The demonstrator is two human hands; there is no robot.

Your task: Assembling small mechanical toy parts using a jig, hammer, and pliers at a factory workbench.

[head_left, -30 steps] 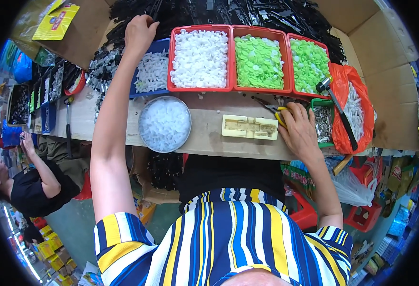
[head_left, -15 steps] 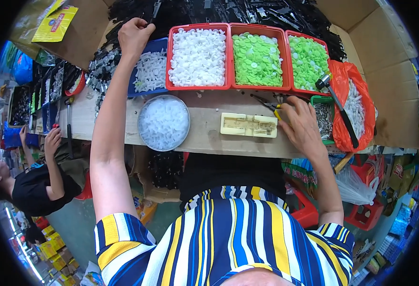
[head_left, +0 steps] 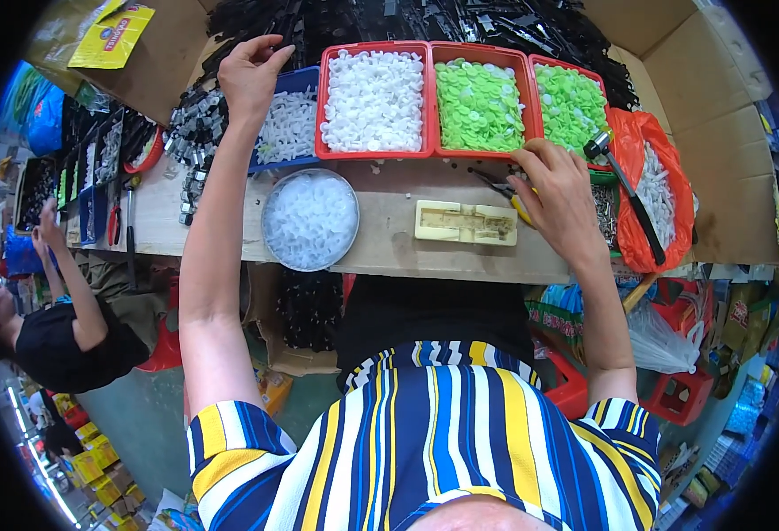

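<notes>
Hands work at opposite ends of the wooden bench [head_left: 389, 252]. The left hand [head_left: 252, 75] reaches far forward, fingers curled loosely over the far rim of the blue tray [head_left: 288, 128] of white parts, beside a heap of black pieces [head_left: 407, 18]; whether it pinches anything cannot be told. The right hand [head_left: 558, 199] lies palm down at the bench's right side, fingers spread a little, covering the yellow handles of a pair of pliers [head_left: 500, 188] whose dark jaws poke out to the left from under the fingers; a firm grip cannot be confirmed.

The cream-coloured jig block [head_left: 466, 222] lies flat on the bench just left of the right hand, nearly touching it, and well apart from the left hand. Its long axis runs left to right, along the bench edge.

Left of the block sits a round metal dish [head_left: 310, 219] full of white parts. Behind these, three red trays stand in a row: one with white discs [head_left: 374, 88], two with green discs [head_left: 480, 102] and [head_left: 571, 104]. To the right, a hammer [head_left: 628, 190] with a black handle rests across an orange bag [head_left: 651, 186] of white parts, close beside the right hand. Another person in a black shirt [head_left: 62, 341] sits at the lower left, arm raised.
</notes>
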